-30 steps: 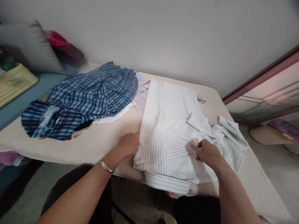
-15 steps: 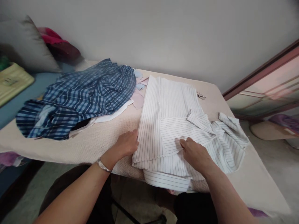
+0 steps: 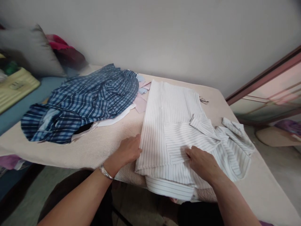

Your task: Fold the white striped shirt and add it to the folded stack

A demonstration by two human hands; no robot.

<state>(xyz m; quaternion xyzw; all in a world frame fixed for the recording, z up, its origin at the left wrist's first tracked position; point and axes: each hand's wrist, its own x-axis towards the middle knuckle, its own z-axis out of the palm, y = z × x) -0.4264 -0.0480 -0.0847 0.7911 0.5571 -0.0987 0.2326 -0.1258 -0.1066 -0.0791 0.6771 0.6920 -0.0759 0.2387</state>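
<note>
Fingers of both hands flat, ungripping, on striped shirt (image 3: 174,125); plaid shirt (image 3: 82,100) left.

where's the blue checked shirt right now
The blue checked shirt lies crumpled on the table's left side, beside the striped white shirt.

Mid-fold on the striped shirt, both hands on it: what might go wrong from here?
The striped shirt overhangs the table's near edge, so it may slide off. The loose sleeve lies bunched beside the right hand and may crease. The left hand only steadies the side edge, so layers could shift.
</note>
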